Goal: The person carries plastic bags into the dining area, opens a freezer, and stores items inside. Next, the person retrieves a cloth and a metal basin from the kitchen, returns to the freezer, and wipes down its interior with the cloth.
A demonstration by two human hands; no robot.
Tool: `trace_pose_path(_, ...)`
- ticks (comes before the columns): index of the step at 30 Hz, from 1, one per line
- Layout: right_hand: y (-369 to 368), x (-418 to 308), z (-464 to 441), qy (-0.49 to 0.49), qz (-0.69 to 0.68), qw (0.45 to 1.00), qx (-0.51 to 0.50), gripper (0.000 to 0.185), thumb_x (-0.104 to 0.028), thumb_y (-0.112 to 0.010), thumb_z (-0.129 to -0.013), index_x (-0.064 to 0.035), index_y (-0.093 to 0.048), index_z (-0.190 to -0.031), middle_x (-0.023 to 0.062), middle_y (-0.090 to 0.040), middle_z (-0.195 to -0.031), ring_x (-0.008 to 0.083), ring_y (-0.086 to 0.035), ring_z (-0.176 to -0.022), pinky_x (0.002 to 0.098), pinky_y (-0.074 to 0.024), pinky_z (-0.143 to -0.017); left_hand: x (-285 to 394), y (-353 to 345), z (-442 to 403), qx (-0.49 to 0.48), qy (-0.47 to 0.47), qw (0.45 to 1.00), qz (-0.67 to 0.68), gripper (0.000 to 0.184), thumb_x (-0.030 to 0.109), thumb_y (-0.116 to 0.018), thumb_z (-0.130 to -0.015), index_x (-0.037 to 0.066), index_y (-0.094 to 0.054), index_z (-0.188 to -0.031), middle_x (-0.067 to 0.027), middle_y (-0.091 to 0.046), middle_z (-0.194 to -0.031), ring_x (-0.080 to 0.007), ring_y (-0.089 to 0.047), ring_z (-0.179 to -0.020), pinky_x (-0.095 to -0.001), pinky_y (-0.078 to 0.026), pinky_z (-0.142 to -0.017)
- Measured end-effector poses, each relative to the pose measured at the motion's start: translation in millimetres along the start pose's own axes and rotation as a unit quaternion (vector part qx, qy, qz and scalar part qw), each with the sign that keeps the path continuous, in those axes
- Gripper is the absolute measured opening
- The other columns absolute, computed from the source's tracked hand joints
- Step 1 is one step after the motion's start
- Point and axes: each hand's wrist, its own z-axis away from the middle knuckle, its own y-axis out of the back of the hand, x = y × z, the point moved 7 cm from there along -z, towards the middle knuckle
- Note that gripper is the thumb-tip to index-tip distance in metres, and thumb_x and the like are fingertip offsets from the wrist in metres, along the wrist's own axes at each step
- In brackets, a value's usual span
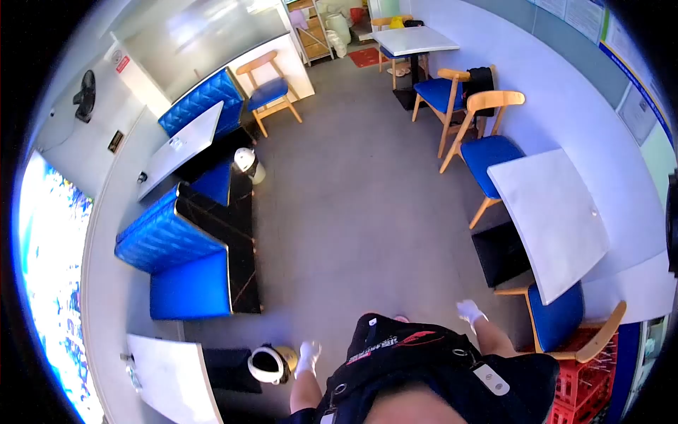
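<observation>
My left hand [308, 355] is in a white glove and hangs low beside a round waste bin [286, 360] with a white rim. Its fingers are loosely bent and nothing shows in them. On the other side of my body, my right hand [470, 311], gloved in white too, hangs over the grey floor with fingers partly stretched and no object in it. A dark apron [402, 350] with red and white lettering covers my front. The nearest furniture to my right hand is a wooden chair [558, 318] with a blue seat.
Blue padded benches [189, 283] and white tables [176, 374] line the left wall. More wooden chairs [487, 155] and a white table [558, 219] stand along the right. Another bin [250, 168] stands by the benches. Red crates [586, 381] sit at lower right. Grey floor [353, 198] runs between the rows.
</observation>
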Motion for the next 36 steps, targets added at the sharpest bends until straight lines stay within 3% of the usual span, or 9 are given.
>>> trace_pose_path(1, 6, -92, -16, 0.303, 0.191, 0.933, 0.037, 0.021, -0.025, -0.048, -0.083, -0.0084, -0.057, -0.075, 0.0088, -0.051, -0.059, 0.0219, -0.048, -0.047, 0.0357, -0.0421, -0.047, 31, 5, 14, -0.076, -0.117, 0.924, -0.356, 0.030, 0.034, -0.052, -0.080, 0.010, -0.064, -0.093, -0.0121, -0.064, -0.096, -0.0265, -0.061, -0.090, -0.0404, -0.048, -0.077)
trace_pose_path(9, 31, -427, -201, 0.185, -0.207, 0.959, -0.065, 0.028, -0.030, -0.053, -0.082, -0.0039, -0.061, -0.079, 0.0046, -0.060, -0.069, 0.0145, -0.055, -0.062, 0.0292, -0.0456, -0.060, 79, 90, -167, -0.113, -0.006, 0.941, -0.317, 0.020, 0.027, -0.056, -0.076, 0.012, -0.067, -0.083, -0.0096, -0.066, -0.085, -0.0245, -0.064, -0.078, -0.0395, -0.051, -0.066)
trace_pose_path(14, 56, -448, -298, 0.161, 0.057, 0.984, -0.043, 0.019, -0.024, -0.056, -0.077, -0.0083, -0.063, -0.083, 0.0133, -0.063, -0.078, 0.0296, -0.061, -0.073, 0.0394, -0.0480, -0.067, 180, 196, -387, -0.096, -0.096, 0.911, -0.389, 0.015, 0.023, -0.059, -0.074, 0.013, -0.068, -0.079, -0.0094, -0.066, -0.082, -0.0245, -0.065, -0.075, -0.0391, -0.051, -0.064)
trace_pose_path(18, 74, -442, -356, 0.366, 0.469, 0.803, -0.040, 0.028, -0.028, -0.058, -0.080, -0.0119, -0.061, -0.103, 0.0061, -0.061, -0.098, 0.0236, -0.061, -0.084, 0.0374, -0.0504, -0.065, 370, 298, -632, 0.052, -0.259, 0.895, -0.359, 0.023, 0.025, -0.054, -0.076, 0.004, -0.062, -0.079, -0.0151, -0.064, -0.078, -0.0311, -0.062, -0.074, -0.0415, -0.048, -0.063)
trace_pose_path(20, 113, -446, -384, -0.036, 0.307, 0.941, -0.138, 0.025, -0.029, -0.052, -0.084, -0.0127, -0.062, -0.100, 0.0060, -0.062, -0.095, 0.0253, -0.061, -0.083, 0.0398, -0.0504, -0.064, 457, 354, -716, 0.060, -0.078, 0.993, 0.072, 0.026, 0.024, -0.054, -0.081, 0.000, -0.063, -0.087, -0.0125, -0.064, -0.082, -0.0230, -0.061, -0.073, -0.0339, -0.048, -0.066)
trace_pose_path(25, 160, -481, -517, -0.270, 0.033, 0.945, -0.180, 0.030, -0.031, -0.044, -0.088, -0.0074, -0.062, -0.088, 0.0115, -0.061, -0.062, 0.0286, -0.062, -0.061, 0.0443, -0.0491, -0.052, 611, 429, -843, 0.073, -0.191, 0.963, 0.177, 0.034, 0.027, -0.053, -0.083, 0.001, -0.062, -0.103, -0.0135, -0.065, -0.083, -0.0202, -0.060, -0.071, -0.0292, -0.047, -0.068)
trace_pose_path(30, 247, -802, -677, 0.227, 0.429, 0.874, -0.026, 0.028, -0.024, -0.067, -0.066, -0.0042, -0.061, -0.085, 0.0184, -0.062, -0.082, 0.0362, -0.059, -0.079, 0.0416, -0.0488, -0.070, 582, 446, -923, 0.065, -0.258, 0.943, -0.201, 0.024, 0.030, -0.054, -0.077, 0.006, -0.059, -0.076, -0.0154, -0.062, -0.078, -0.0311, -0.061, -0.077, -0.0406, -0.048, -0.067)
trace_pose_path(33, 300, -963, -770, 0.072, -0.105, 0.992, -0.022, 0.023, -0.022, -0.060, -0.077, -0.0002, -0.058, -0.084, 0.0099, -0.060, -0.076, 0.0213, -0.058, -0.070, 0.0320, -0.0474, -0.064, 556, 455, -938, -0.126, -0.103, 0.911, -0.379, 0.024, 0.031, -0.054, -0.079, 0.011, -0.067, -0.081, -0.0120, -0.066, -0.083, -0.0292, -0.064, -0.081, -0.0404, -0.051, -0.067)
trace_pose_path(36, 327, -1102, -844, 0.149, -0.186, 0.971, -0.017, 0.022, -0.021, -0.054, -0.083, 0.0002, -0.059, -0.083, 0.0052, -0.058, -0.073, 0.0149, -0.053, -0.063, 0.0306, -0.0453, -0.058, 553, 476, -974, -0.136, -0.084, 0.923, -0.351, 0.025, 0.028, -0.051, -0.081, 0.011, -0.065, -0.091, -0.0127, -0.063, -0.096, -0.0290, -0.061, -0.089, -0.0414, -0.049, -0.073)
